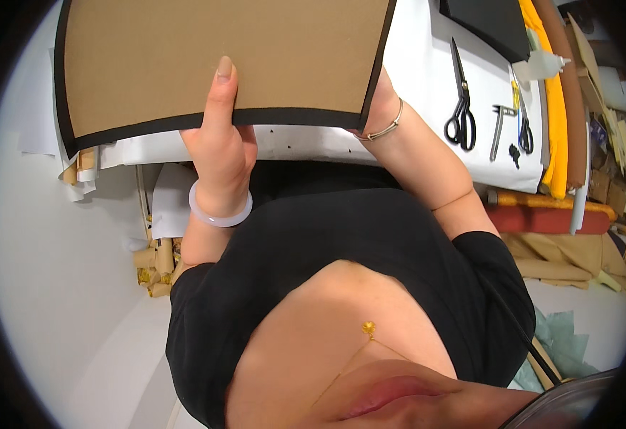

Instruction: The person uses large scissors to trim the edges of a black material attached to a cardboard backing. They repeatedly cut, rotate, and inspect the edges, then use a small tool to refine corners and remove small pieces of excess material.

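Nearest the camera, low in view, is the lower part of the person's face (427,409). From the left: the left hand (220,150) pinches a black-edged brown panel (277,64) mid-edge, thumb on top. The panel lies ahead of both hands, near edge running left to right; its far end is cropped, so I cannot tell its long axis. The right hand (382,101) is nearer the right corner, fingers hidden, grip unclear. Beyond, 1 large pair of black scissors (464,86).
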Available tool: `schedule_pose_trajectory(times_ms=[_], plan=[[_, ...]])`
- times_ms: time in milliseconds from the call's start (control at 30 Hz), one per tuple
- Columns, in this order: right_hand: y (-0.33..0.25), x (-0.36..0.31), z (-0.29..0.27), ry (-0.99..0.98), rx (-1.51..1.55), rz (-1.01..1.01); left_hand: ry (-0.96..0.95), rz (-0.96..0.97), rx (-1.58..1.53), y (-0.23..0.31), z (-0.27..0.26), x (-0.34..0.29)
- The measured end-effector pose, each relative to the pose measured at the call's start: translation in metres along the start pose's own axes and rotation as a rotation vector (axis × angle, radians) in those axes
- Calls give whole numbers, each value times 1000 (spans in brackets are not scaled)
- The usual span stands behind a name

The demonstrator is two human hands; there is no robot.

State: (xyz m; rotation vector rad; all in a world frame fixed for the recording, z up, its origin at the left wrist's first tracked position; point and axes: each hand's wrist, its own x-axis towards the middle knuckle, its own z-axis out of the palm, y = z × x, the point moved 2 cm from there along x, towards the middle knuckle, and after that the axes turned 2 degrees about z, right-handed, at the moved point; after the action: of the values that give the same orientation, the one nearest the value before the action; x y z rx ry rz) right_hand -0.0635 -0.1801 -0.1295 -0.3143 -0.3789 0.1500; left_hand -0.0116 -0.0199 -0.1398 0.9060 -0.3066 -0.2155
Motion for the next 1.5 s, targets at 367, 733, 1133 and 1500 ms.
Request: schedule_pose_trajectory(times_ms=[367, 733, 1133, 1500], plan=[[17, -30, -47, 575, -214, -246, 8, 396, 556, 16, 5, -27], [11, -26, -3, 581, -336, -370, -27, 460, 346, 18, 16, -37], [9, -38, 12, 329, 98, -165, 22, -16, 135, 11, 2, -35], [18, -46, 10, 596, -342, -379, -96, 243, 489, 19, 2, -43]])
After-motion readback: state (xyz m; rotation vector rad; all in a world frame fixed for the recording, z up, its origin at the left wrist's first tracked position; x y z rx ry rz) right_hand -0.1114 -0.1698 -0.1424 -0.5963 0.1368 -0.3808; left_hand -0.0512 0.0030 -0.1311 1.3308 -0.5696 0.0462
